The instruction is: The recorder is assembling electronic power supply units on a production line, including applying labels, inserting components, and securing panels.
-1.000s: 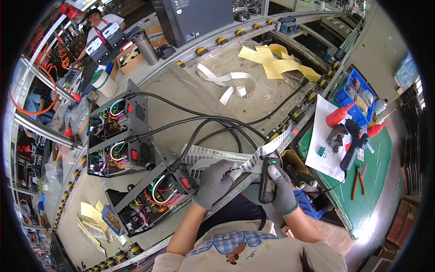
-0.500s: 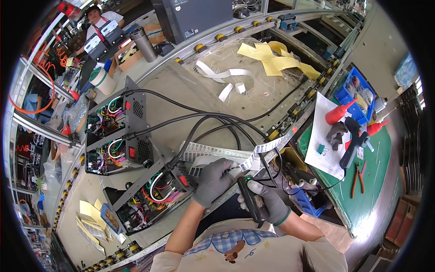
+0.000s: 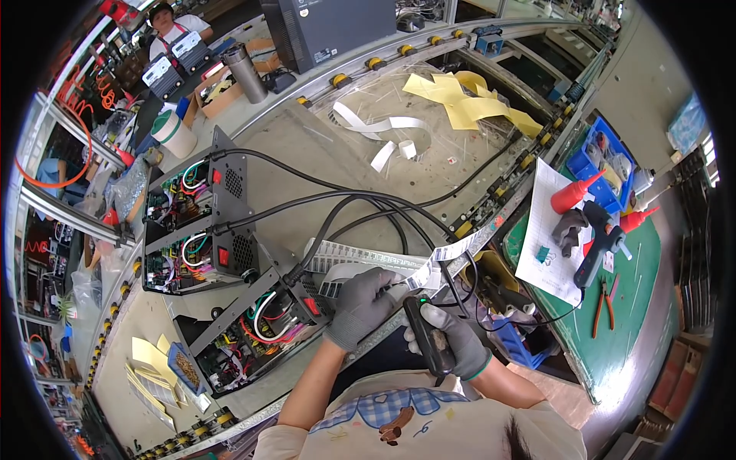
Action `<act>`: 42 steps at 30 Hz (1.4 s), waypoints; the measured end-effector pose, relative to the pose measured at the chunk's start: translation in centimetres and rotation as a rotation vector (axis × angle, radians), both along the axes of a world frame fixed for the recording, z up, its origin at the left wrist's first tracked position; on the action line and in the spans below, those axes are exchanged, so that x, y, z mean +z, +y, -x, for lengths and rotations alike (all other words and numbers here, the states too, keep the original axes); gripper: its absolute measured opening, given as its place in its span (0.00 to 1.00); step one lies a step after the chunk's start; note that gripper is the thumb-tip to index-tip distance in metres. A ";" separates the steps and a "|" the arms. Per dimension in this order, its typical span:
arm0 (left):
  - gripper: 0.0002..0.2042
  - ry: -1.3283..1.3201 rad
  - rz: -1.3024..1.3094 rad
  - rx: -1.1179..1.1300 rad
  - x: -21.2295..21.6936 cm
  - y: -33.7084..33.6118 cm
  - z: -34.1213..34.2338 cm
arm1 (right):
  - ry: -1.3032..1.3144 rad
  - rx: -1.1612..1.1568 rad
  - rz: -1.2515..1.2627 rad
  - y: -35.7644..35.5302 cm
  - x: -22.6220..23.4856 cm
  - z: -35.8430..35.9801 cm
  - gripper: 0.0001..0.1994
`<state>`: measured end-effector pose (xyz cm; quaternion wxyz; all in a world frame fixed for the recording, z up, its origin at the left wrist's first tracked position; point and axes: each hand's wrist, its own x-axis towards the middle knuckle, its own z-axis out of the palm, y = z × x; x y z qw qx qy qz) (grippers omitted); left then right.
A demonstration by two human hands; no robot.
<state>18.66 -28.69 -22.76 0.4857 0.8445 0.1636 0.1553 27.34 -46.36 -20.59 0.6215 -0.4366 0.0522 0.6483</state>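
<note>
My left hand (image 3: 359, 310), in a grey glove, pinches a strip of white barcode labels (image 3: 420, 274) at the bench's near edge. More of the strip lies curled behind the fingers, beside black power cables. In my gloved right hand (image 3: 464, 345) is a black handheld barcode scanner (image 3: 428, 337) with a small green light on top. Its upper end points toward the labels, a short way apart from them. Left of my left hand stands an open-sided electronic unit (image 3: 257, 326) with a red switch, coloured wires and a cable plugged in.
Two similar units (image 3: 184, 230) stand further left. Yellow paper (image 3: 464, 107) and white strip scraps (image 3: 376, 126) lie at the back. On the green table (image 3: 629, 307) at right are a glue gun (image 3: 602, 241), pliers (image 3: 606, 307) and red bottles (image 3: 575, 192). A co-worker (image 3: 176, 27) is at far left.
My right hand and the scanner have shifted very slightly. The left hand keeps its hold on the label strip. The co-worker at the far left has moved a little.
</note>
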 end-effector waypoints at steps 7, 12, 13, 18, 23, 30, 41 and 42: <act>0.11 -0.013 -0.025 -0.013 0.2 0.0 0.0 | 0.055 -0.013 -0.064 -0.4 -0.2 -0.1 0.19; 0.10 -0.051 0.044 -0.025 0.9 -0.1 0.0 | -0.177 -0.186 -0.114 -1.0 -0.4 -0.8 0.16; 0.10 -0.073 0.085 -0.043 1.0 -0.2 0.0 | -0.153 -0.187 -0.125 -1.0 -0.6 -1.1 0.16; 0.09 -0.033 0.050 -0.055 1.0 -0.4 -0.1 | -0.262 -0.310 -0.148 0.7 -2.3 -1.5 0.13; 0.09 -0.079 0.050 -0.008 0.3 -0.3 0.1 | -0.331 -0.324 -0.135 0.7 -2.2 -1.6 0.14; 0.09 -0.023 0.020 0.022 0.0 -0.2 0.1 | -0.283 -0.411 -0.082 -1.4 0.1 -0.6 0.23; 0.09 -0.011 -0.038 -0.039 -0.2 0.2 0.3 | 0.037 0.018 0.002 -0.3 0.0 0.2 0.21; 0.09 0.000 -0.036 -0.038 -0.2 0.2 0.3 | 0.033 0.004 0.039 -0.3 0.1 0.2 0.21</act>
